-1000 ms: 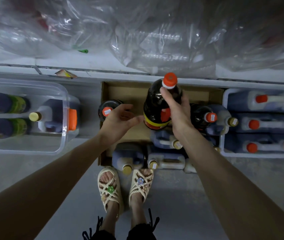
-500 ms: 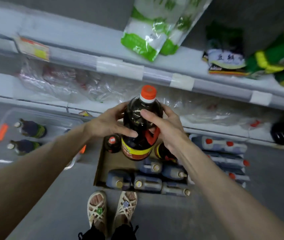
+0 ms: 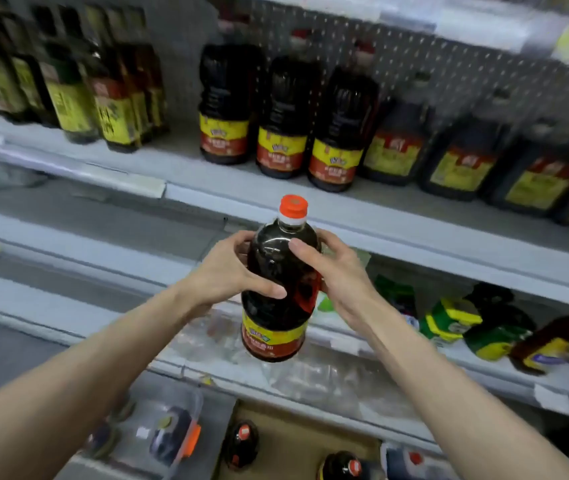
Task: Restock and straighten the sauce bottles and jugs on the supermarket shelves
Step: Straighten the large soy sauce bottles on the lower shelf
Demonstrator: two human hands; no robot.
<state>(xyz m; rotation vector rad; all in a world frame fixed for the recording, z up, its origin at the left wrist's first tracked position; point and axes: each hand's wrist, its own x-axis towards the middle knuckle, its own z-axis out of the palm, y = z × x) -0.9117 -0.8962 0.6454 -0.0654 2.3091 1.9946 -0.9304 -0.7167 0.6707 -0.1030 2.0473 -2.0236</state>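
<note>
— What is new since a second ago?

— Back then you held the dark brown plastic sauce bottle with the red cap (image 3: pixel 277 296) low over the brown cardboard box (image 3: pixel 296 441), with only your right hand (image 3: pixel 335 275). Now your left hand (image 3: pixel 227 275) is on it too. The bottle is up in the air, in front of the edge of the grey metal shelf (image 3: pixel 414 220).

— Which way does it point?

— Its cap points up and its bottom points down. Its long way runs up and down, and the top leans a little to your right. Your two hands wrap round its dark middle, one on each side. Three dark bottles with the same yellow and red label (image 3: pixel 286 116) stand on that shelf, higher up and behind it.
</note>
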